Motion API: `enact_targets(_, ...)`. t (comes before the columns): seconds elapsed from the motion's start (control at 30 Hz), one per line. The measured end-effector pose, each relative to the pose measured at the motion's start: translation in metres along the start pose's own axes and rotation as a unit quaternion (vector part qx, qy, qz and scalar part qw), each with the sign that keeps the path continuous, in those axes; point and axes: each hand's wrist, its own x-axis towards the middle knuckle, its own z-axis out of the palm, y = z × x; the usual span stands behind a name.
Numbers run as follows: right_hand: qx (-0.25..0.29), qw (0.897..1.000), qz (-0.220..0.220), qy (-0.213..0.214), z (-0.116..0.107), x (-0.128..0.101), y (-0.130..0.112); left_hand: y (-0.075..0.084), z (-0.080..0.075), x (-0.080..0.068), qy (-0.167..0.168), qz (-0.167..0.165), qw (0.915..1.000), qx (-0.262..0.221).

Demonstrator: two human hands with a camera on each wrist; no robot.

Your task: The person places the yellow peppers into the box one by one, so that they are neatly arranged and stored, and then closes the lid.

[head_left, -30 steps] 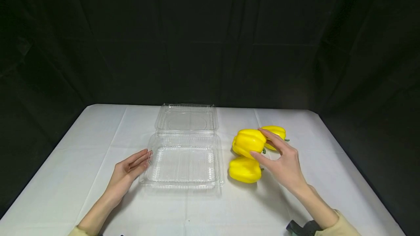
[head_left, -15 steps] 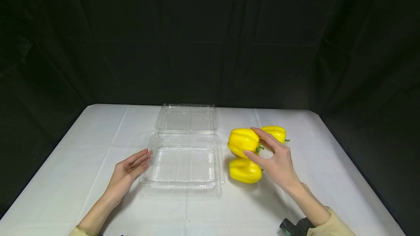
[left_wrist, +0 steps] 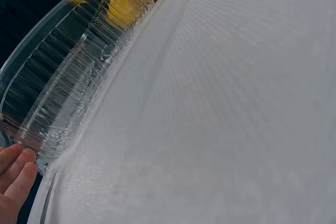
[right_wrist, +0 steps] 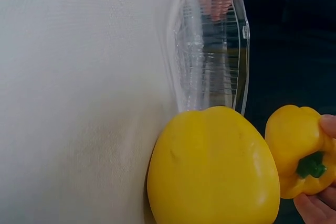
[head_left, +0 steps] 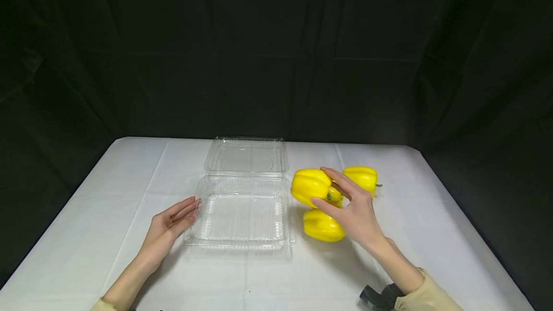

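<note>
My right hand (head_left: pixel 356 210) grips a yellow bell pepper (head_left: pixel 310 186) between thumb and fingers, raised just right of the clear plastic clamshell container (head_left: pixel 242 244). Its green stem faces my palm; in the right wrist view the held bell pepper (right_wrist: pixel 294 135) shows at the right edge. Fairly straight fingers of my left hand (head_left: pixel 170 222) touch the container's left side, and in the left wrist view the fingertips (left_wrist: pixel 26 156) lie at its wall. The container lies open, its lid (head_left: pixel 246 155) folded back flat behind the base.
One yellow bell pepper (head_left: pixel 323 226) lies in front of the held one, another (head_left: pixel 336 197) shows partly behind it, and a third (head_left: pixel 362 179) lies farther back right. White cloth (head_left: pixel 86 234) covers the table; a black curtain (head_left: pixel 268 52) hangs behind.
My right hand has carried the bell pepper leftward, closer to the container, uncovering part of another pepper behind it. My left hand and the container have stayed in place.
</note>
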Motion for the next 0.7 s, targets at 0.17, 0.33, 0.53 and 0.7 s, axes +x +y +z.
enact_targets(0.17, 0.012, 1.000, -0.014, -0.003, 0.004, 0.001, -0.001, 0.001, 0.000, 0.000, 0.002, 0.000, 1.0000, -0.002)
enact_targets(0.33, 0.039, 0.999, -0.022, -0.010, 0.009, 0.003, -0.001, 0.001, 0.000, 0.000, 0.003, -0.005, 1.0000, 0.005)
enact_targets(0.53, 0.059, 0.998, -0.026, -0.017, 0.015, 0.006, -0.004, 0.000, -0.001, 0.000, 0.003, 0.001, 1.0000, 0.004)
enact_targets(0.7, 0.062, 0.997, -0.022, -0.029, 0.018, 0.006, -0.006, 0.000, -0.001, -0.001, 0.002, 0.007, 1.0000, 0.001)
